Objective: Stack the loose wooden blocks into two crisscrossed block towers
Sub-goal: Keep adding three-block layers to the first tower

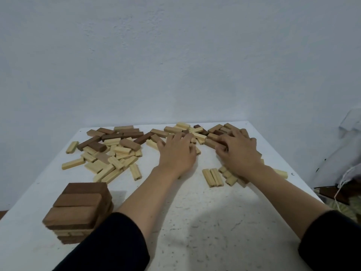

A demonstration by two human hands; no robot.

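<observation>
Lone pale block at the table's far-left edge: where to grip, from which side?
Come from above and pinch the lone pale block across its two long sides at mid-length. It lies flat, apart from the pile, with bare table on both sides.

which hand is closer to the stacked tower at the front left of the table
Left. The left hand rests on the loose blocks beyond the tower and to its right; the right hand is farther right still.
</observation>
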